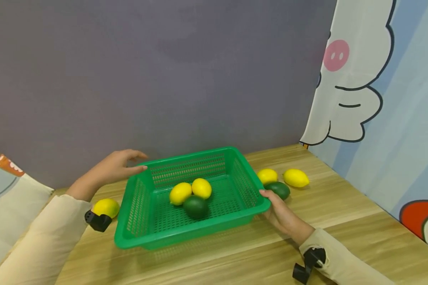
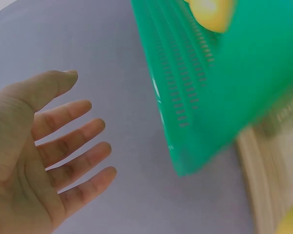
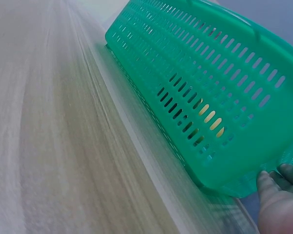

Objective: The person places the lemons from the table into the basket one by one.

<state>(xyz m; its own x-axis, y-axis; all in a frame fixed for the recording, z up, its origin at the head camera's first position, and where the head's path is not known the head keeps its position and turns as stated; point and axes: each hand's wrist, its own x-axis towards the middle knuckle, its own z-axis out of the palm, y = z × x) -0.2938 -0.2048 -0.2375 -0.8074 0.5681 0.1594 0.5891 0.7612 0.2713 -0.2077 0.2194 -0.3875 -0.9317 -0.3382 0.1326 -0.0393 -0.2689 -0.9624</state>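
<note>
The bench (image 1: 342,221) has a pale wood-grain top, with a plain grey-purple panel (image 1: 199,79) standing behind it; a light-blue cloth (image 1: 406,103) printed with a white, pink-snouted cartoon figure closes the right side, and another printed cloth (image 1: 7,221) shows at the far left. A rectangular green plastic basket (image 1: 214,223) with slotted walls is held at an angle over the middle of the bench; whether its base touches the surface cannot be told for certain. Inside, two lemons (image 1: 180,193) (image 1: 201,189) lie side by side, with a dark green avocado (image 1: 196,207) close in front of them. The right hand (image 1: 283,215) grips the basket's near right corner, thumb on the rim. The left hand (image 1: 119,168) is spread near the far left corner, its fingers apart and holding nothing; the left wrist view shows a gap between it and the basket. Beyond the right wall, one lemon (image 1: 267,175) sits by a second avocado (image 1: 278,190), both partly hidden, with another lemon (image 1: 296,178) just to their right. On the left, a yellow fruit (image 1: 106,207) with a greenish tinge is partly covered by a black wrist mount (image 1: 99,221); a second mount (image 1: 308,263) sits at the right sleeve (image 1: 346,257).
</note>
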